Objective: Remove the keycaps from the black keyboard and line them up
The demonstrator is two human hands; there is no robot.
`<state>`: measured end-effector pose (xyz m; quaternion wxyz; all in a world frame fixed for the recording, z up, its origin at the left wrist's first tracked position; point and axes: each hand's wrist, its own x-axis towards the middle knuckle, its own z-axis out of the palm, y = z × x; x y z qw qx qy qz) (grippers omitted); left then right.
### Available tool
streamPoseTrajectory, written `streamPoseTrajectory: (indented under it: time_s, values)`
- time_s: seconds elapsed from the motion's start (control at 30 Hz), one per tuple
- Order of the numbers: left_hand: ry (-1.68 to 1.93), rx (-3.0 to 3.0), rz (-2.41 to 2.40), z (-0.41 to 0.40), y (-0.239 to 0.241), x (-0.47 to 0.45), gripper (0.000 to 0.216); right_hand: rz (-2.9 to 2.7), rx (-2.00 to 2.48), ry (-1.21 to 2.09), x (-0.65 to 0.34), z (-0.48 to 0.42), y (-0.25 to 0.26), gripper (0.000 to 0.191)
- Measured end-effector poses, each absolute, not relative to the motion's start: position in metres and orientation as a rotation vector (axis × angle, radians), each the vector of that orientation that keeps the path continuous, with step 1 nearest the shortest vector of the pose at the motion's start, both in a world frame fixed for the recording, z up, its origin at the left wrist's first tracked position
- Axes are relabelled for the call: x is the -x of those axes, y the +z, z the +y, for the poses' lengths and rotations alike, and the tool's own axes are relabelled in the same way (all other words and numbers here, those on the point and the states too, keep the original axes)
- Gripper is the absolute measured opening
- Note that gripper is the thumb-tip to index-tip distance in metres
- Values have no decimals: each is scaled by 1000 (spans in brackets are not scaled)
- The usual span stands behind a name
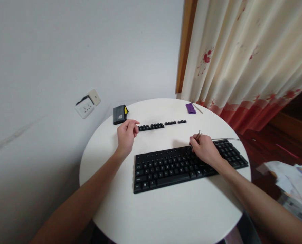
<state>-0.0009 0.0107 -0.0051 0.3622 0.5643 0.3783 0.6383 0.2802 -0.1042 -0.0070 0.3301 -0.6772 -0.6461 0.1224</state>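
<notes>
A black keyboard (pixel 173 178) lies on the round white table (pixel 171 210), with its top row of keys removed along the far edge. Over its right part, my right hand (pixel 206 150) is closed around a thin metal tool (pixel 199 134). The tool's forked end sticks up above the fingers, and its thin wire-like lower end reaches down to the keyboard. Beyond the keyboard, loose black keycaps (pixel 154 126) lie in a row of groups. My left hand (pixel 127 133) is at the left end of that row, fingers curled together; whatever they hold, if anything, is hidden.
A dark pouch (pixel 119 114) with a yellow patch lies at the back left. At the back right are a purple cloth piece (pixel 190 108) and a pale stick (pixel 197 108). The keyboard cable (pixel 226 139) runs right. Wall and curtain (pixel 232 61) stand behind.
</notes>
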Motion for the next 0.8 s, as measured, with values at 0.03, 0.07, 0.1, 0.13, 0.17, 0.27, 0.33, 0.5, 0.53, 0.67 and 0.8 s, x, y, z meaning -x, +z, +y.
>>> streamPoseTrajectory:
  time_s: [0.03, 0.07, 0.1, 0.13, 0.17, 0.27, 0.33, 0.5, 0.53, 0.67, 0.8]
  values:
    - [1645, -1454, 974, 10, -5, 1, 22, -1749, 1786, 242, -277, -107, -7, 38]
    - [1646, -1455, 973, 10, -5, 1, 22, -1813, 1802, 171, -274, -109, -8, 39]
    - [1647, -1458, 971, 10, -4, 0, 22, -1875, 1820, 113, -272, -112, -9, 39]
    - [1647, -1460, 969, 10, -4, 0, 22, -1926, 1839, 66, -270, -114, -10, 38]
    - [1649, -1463, 968, 10, -4, 0, 22, -1963, 1860, 31, -268, -115, -10, 36]
    - [1649, -1470, 974, 10, -3, 0, 23, -1994, 1890, 4, -267, -115, -10, 31]
    - [1649, -1475, 979, 11, -4, 1, 23, -1967, 1866, 53, -270, -113, -9, 30]
    - [1645, -1487, 977, 11, -4, 1, 24, -1762, 1773, 277, -276, -107, -12, 33]
    - [1646, -1488, 975, 10, -4, 1, 23, -1726, 1758, 317, -277, -106, -13, 33]
    - [1658, -1491, 966, 10, -3, 1, 22, -1635, 1730, 406, -277, -104, -17, 35]
    - [1660, -1494, 965, 10, -1, 0, 23, -1600, 1719, 440, -277, -104, -19, 35]
